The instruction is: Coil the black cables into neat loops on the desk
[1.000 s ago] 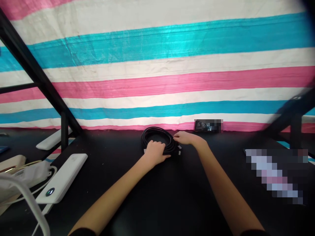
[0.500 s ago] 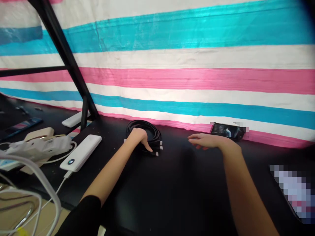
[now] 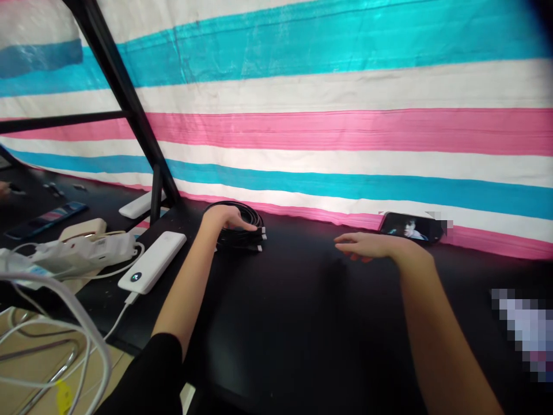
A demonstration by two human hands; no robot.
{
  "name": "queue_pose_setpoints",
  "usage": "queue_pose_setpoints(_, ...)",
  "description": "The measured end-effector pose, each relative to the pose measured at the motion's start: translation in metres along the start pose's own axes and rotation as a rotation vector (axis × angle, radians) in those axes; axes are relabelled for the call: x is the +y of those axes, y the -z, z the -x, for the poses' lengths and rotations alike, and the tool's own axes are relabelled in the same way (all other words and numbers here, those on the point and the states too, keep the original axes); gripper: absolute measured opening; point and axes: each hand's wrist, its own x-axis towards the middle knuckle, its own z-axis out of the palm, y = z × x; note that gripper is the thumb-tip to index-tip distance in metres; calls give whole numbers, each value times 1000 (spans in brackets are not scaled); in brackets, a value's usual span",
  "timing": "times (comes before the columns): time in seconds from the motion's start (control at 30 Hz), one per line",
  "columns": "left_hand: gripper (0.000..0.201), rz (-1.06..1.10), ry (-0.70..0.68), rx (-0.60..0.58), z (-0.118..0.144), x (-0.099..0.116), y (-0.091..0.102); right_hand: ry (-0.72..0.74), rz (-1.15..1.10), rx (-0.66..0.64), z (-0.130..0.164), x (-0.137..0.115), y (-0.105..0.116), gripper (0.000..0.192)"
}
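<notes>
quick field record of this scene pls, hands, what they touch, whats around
left hand: resting on top of the coiled black cable, fingers draped over it
right hand: flat, palm down, fingers spread, just over the black table, holding nothing
cable: coiled near the striped tarp, white connector tips pointing right
left of cable: white power bank with lit indicator, white cord plugged in
far left: white power strip with loose white cords
behind right hand: phone lying by the tarp, screen lit
frame: black metal strut slanting up left
</notes>
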Motion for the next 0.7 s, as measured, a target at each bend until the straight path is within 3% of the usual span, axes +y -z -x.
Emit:
queue_pose_setpoints(0.2,59,-10,17,142,-3,3,1,1,7,-6,1,-5,-3,56)
queue_pose_setpoints(0.4,63,-46,318,378,-17,-13,-16,-2,53,-5,4,-7,-3,54)
queue_pose_setpoints(0.5,60,-14,443,341,-24,-32,-25,-3,54,10,4,-6,-2,53)
queue_pose_setpoints(0.7,47,17,461,302,-33,-52,-30,6,53,9,5,-11,-2,50)
